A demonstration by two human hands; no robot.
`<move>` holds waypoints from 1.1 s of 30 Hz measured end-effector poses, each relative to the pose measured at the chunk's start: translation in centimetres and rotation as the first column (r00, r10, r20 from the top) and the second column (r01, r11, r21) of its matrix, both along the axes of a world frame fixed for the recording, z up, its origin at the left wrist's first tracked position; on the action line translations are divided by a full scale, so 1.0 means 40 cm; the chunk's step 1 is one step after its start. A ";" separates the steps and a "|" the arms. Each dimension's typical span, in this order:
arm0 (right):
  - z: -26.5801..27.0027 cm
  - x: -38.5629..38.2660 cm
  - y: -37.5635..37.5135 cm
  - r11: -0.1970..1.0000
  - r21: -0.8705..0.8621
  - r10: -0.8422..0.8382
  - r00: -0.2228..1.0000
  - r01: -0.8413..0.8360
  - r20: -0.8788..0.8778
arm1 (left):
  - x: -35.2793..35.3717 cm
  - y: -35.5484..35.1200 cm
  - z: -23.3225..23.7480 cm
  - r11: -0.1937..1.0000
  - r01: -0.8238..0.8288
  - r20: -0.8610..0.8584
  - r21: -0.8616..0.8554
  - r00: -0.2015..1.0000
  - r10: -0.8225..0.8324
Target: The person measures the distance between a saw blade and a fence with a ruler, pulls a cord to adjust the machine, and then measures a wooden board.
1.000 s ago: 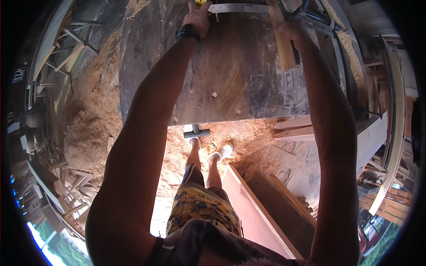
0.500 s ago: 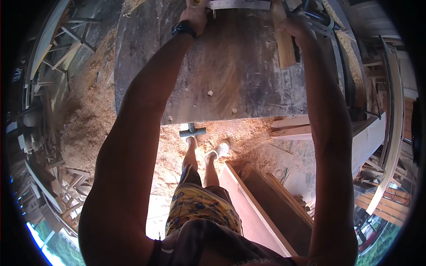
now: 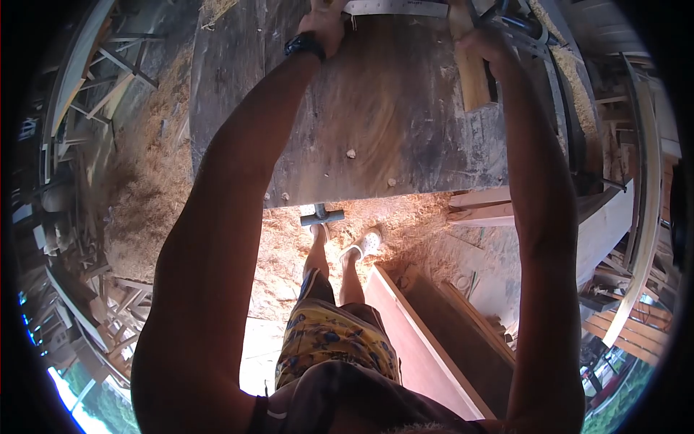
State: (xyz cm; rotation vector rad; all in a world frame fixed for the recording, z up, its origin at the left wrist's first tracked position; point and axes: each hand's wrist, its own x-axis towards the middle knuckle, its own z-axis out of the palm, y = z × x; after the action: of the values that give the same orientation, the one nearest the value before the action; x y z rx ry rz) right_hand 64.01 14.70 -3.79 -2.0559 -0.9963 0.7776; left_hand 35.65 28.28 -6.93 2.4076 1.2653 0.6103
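Note:
At the top edge of the view, my left hand (image 3: 323,27), with a dark watch on the wrist, has its fingers closed at the left end of a white ruler (image 3: 397,8) with printed marks. The fingertips are partly cut off by the frame. The ruler lies across the far part of a dark, worn wooden tabletop (image 3: 361,101). My right hand (image 3: 489,46) is closed over the right side of a light wooden strip (image 3: 473,83) that runs lengthwise on the tabletop. The ruler's right end reaches this strip.
A dark cylindrical tool (image 3: 526,27) lies at the upper right. Sawdust (image 3: 144,195) covers the floor. A dark T-shaped metal piece (image 3: 322,216) juts out below the table's near edge by my feet. Long boards (image 3: 426,333) lean beside my legs, and scrap wood (image 3: 108,304) is piled at left.
The view has shifted slightly, so the table and both arms appear a little further right. Both hands keep nearly the same places on the ruler and the wooden strip.

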 end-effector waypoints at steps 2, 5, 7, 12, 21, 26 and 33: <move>-0.002 -0.007 -0.006 1.000 -0.003 -0.010 1.000 0.010 0.020 | -0.001 0.001 -0.019 1.000 -0.016 -0.021 -0.013 1.000 0.016; 0.026 -0.032 -0.008 0.998 -0.063 -0.012 0.997 0.017 0.079 | 0.000 0.019 -0.031 0.999 -0.018 -0.058 0.040 0.998 0.020; 0.022 -0.024 -0.011 0.997 -0.074 0.010 0.997 -0.004 0.080 | 0.002 0.017 -0.031 0.999 -0.023 -0.081 0.031 0.996 0.026; 0.008 -0.018 -0.011 0.999 -0.044 -0.013 0.998 0.015 0.057 | -0.003 0.011 -0.029 0.999 -0.008 -0.058 0.035 0.998 0.010; -0.038 0.029 0.001 0.998 0.048 0.047 0.997 -0.051 0.064 | -0.004 0.037 -0.090 0.996 -0.011 -0.031 0.093 0.999 0.014; -0.041 0.036 0.001 0.999 0.009 0.038 0.991 -0.039 0.132 | -0.002 0.039 -0.092 0.991 0.021 -0.008 0.135 1.000 -0.020; 0.002 0.004 -0.013 1.000 -0.022 0.015 0.988 -0.012 0.155 | -0.006 0.036 -0.085 0.992 0.006 -0.010 0.127 1.000 -0.005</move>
State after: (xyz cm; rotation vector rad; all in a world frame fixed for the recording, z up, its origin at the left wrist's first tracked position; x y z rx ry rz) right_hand 64.17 14.16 -3.70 -2.1559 -1.0917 0.6449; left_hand 35.43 29.71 -10.31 2.5188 1.2581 0.6978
